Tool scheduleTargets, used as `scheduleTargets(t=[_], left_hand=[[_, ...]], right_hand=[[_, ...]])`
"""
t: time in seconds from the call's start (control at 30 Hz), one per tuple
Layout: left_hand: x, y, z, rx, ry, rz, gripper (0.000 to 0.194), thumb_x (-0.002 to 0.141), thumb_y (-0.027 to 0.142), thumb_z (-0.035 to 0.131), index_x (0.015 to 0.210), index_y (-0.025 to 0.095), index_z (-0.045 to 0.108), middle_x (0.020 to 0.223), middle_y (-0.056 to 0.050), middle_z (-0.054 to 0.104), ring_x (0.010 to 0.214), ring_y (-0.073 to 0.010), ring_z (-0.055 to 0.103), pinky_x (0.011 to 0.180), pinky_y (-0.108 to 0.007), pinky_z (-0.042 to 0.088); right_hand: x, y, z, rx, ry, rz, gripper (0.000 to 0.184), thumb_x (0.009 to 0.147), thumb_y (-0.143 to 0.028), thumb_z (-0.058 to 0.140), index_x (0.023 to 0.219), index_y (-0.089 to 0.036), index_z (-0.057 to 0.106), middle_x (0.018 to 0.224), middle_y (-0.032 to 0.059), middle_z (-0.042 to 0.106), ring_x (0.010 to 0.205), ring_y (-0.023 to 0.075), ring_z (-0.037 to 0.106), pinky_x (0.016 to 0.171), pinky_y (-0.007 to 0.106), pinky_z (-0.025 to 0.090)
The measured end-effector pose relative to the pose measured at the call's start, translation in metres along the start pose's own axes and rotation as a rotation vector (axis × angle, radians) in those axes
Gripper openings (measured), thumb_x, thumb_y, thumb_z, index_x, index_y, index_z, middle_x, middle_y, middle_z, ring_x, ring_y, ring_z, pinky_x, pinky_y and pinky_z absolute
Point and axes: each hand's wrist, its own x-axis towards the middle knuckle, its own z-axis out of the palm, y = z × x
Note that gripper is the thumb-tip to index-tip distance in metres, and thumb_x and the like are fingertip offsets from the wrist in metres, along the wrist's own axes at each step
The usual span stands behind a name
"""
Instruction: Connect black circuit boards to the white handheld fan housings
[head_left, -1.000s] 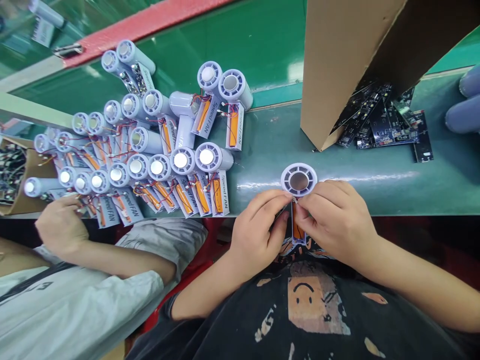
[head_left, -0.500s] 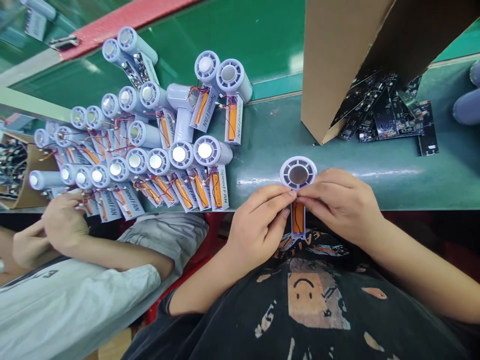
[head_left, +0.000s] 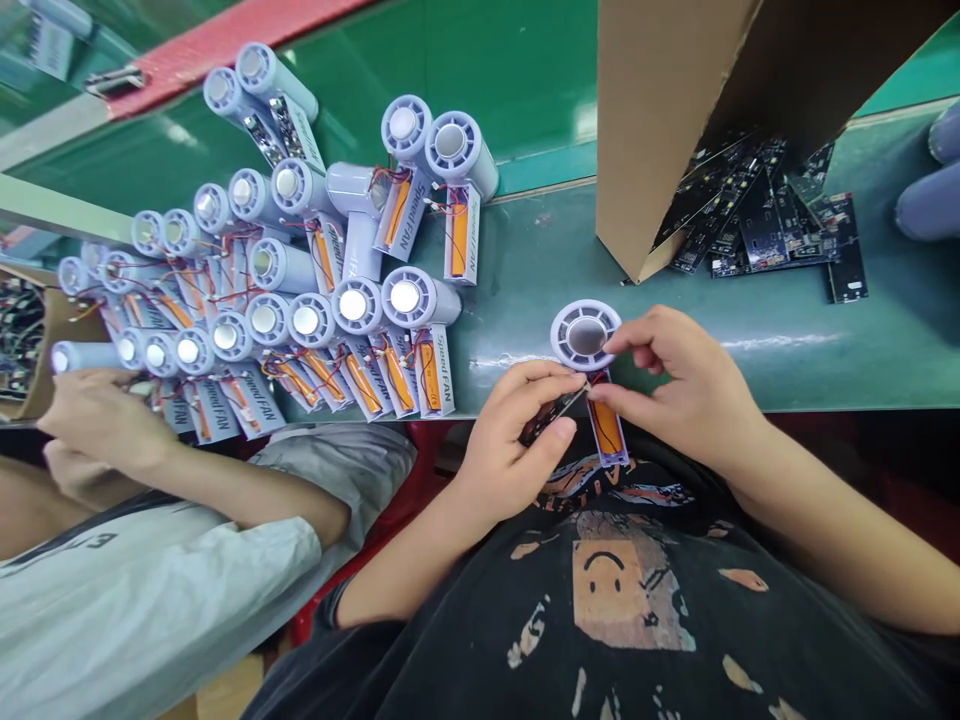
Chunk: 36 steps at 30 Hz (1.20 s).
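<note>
Beside stacked "Speed FAN" units (head_left: 435, 372), left hand (head_left: 510, 445) pinching a dark circuit board (head_left: 553, 417), right hand (head_left: 679, 390) pinching a fan handle (head_left: 607, 428).

A round fan head (head_left: 586, 335) of pale lilac plastic, with a grey centre disc behind white spokes, sat upright above a flat lilac strip (head_left: 607, 430) bearing an orange battery (head_left: 606, 428) crossed by a dark wire. Just left of the fan head, the left hand (head_left: 510, 440) pinched a narrow dark circuit board (head_left: 556, 412), while the right hand (head_left: 682, 390) gripped the strip's top end.
</note>
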Motion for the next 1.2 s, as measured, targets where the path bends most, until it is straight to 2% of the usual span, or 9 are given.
scheduleTargets(t=[0.13, 0.2, 0.27, 0.43, 0.53, 0.67, 0.83, 1.0, 1.2], left_hand=[[-0.013, 0.002, 0.001, -0.242, -0.109, -0.128, 0.056, 0.097, 0.06, 0.037, 0.144, 0.031, 0.044, 0.135, -0.011, 0.047, 0.111, -0.0229, 0.058, 0.093, -0.041, 0.056], [-0.02, 0.003, 0.003, -0.288, -0.269, -0.074, 0.072, 0.094, 0.069, 0.032, 0.154, 0.03, 0.026, 0.15, -0.013, 0.033, 0.129, -0.029, 0.049, 0.104, -0.048, 0.051], [-0.023, 0.004, 0.005, -0.307, -0.396, 0.011, 0.078, 0.093, 0.071, 0.027, 0.158, 0.028, 0.015, 0.159, -0.014, 0.022, 0.143, -0.0331, 0.035, 0.113, -0.052, 0.043], [-0.01, -0.005, 0.009, -0.151, -0.129, 0.015, 0.046, 0.1, 0.034, 0.045, 0.145, 0.03, 0.039, 0.137, -0.012, 0.052, 0.119, -0.0234, 0.058, 0.104, -0.044, 0.05], [0.004, -0.011, 0.016, 0.077, -0.109, 0.151, 0.046, 0.092, 0.012, 0.05, 0.136, 0.028, 0.049, 0.121, -0.008, 0.058, 0.112, -0.0208, 0.057, 0.1, -0.042, 0.05], [0.019, -0.017, 0.025, 0.167, -0.133, 0.182, 0.041, 0.09, 0.02, 0.058, 0.13, 0.026, 0.055, 0.101, -0.005, 0.054, 0.096, -0.0198, 0.056, 0.085, -0.037, 0.052], [0.029, -0.018, 0.019, 0.322, -0.016, 0.222, 0.009, 0.09, 0.021, 0.06, 0.094, 0.022, 0.068, 0.088, -0.002, 0.056, 0.084, -0.0176, 0.055, 0.076, -0.034, 0.049], [0.028, -0.014, 0.005, 0.478, 0.054, 0.359, 0.014, 0.093, 0.015, 0.057, 0.103, 0.018, 0.067, 0.092, -0.003, 0.073, 0.08, -0.0169, 0.063, 0.074, -0.033, 0.047], [0.028, -0.012, -0.001, 0.504, 0.08, 0.259, 0.01, 0.095, 0.021, 0.058, 0.096, 0.02, 0.068, 0.084, 0.001, 0.076, 0.072, -0.0148, 0.064, 0.069, -0.03, 0.046]], right_hand=[[-0.012, -0.014, -0.009, 0.172, -0.287, 0.065, 0.029, 0.084, -0.045, 0.068, 0.074, -0.019, 0.058, 0.066, -0.0033, 0.053, 0.058, 0.0097, 0.046, 0.055, 0.025, 0.036], [-0.02, -0.02, -0.008, 0.21, -0.451, 0.148, 0.033, 0.088, -0.048, 0.061, 0.073, -0.018, 0.061, 0.064, -0.0023, 0.057, 0.056, 0.0099, 0.049, 0.054, 0.024, 0.036], [-0.025, -0.022, -0.004, 0.199, -0.456, 0.277, 0.031, 0.091, -0.043, 0.056, 0.074, -0.017, 0.062, 0.066, -0.0001, 0.061, 0.059, 0.0116, 0.053, 0.056, 0.026, 0.038], [-0.033, -0.015, -0.002, 0.599, -0.539, 0.579, 0.028, 0.093, -0.043, 0.051, 0.084, -0.017, 0.061, 0.069, 0.001, 0.065, 0.062, 0.0135, 0.062, 0.061, 0.028, 0.05], [-0.037, -0.012, -0.003, 0.798, -0.578, 0.65, 0.027, 0.091, -0.046, 0.057, 0.09, -0.018, 0.057, 0.065, -0.003, 0.062, 0.056, 0.0118, 0.061, 0.056, 0.027, 0.05], [-0.04, -0.011, -0.001, 0.898, -0.599, 0.651, 0.029, 0.094, -0.046, 0.056, 0.095, -0.018, 0.059, 0.065, -0.004, 0.063, 0.055, 0.0107, 0.06, 0.059, 0.028, 0.051], [-0.036, -0.007, 0.002, 1.001, -0.655, 0.694, 0.038, 0.09, -0.051, 0.062, 0.1, -0.015, 0.06, 0.065, -0.0033, 0.065, 0.053, 0.0101, 0.062, 0.057, 0.026, 0.05], [-0.032, 0.002, 0.005, 1.079, -0.631, 0.723, 0.039, 0.088, -0.053, 0.064, 0.1, -0.016, 0.056, 0.062, -0.0042, 0.064, 0.051, 0.0093, 0.061, 0.052, 0.023, 0.048], [-0.027, 0.004, 0.006, 0.959, -0.483, 0.635, 0.04, 0.087, -0.056, 0.064, 0.087, -0.019, 0.051, 0.068, -0.005, 0.061, 0.05, 0.0069, 0.057, 0.049, 0.021, 0.046]])
